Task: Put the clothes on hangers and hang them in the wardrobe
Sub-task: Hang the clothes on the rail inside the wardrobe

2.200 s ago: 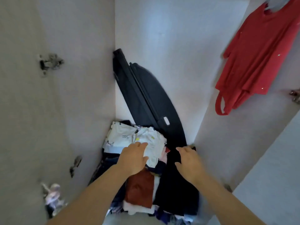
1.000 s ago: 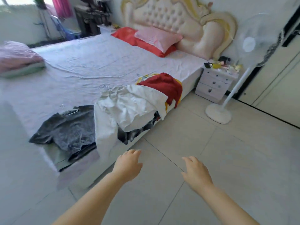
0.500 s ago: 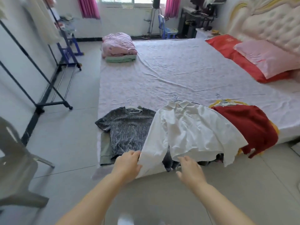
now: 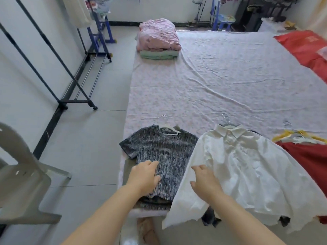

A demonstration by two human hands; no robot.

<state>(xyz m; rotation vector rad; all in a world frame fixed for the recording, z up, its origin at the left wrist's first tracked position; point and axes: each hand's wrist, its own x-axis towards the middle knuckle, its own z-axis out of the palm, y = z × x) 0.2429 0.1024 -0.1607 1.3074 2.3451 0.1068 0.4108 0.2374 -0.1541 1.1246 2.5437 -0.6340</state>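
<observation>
Reaching down at the bed point(image 4: 212, 76), the left hand point(image 4: 144, 175) rests open on the grey top point(image 4: 166, 152), gripping nothing; the right hand point(image 4: 205, 183) hovers, loosely open and empty, over the white shirt point(image 4: 247, 165). Both garments already carry hangers point(image 4: 168, 130), beyond the fingertips. Next, likely: slide forward to a hanger hook, grip it, lift towards the wardrobe.
</observation>
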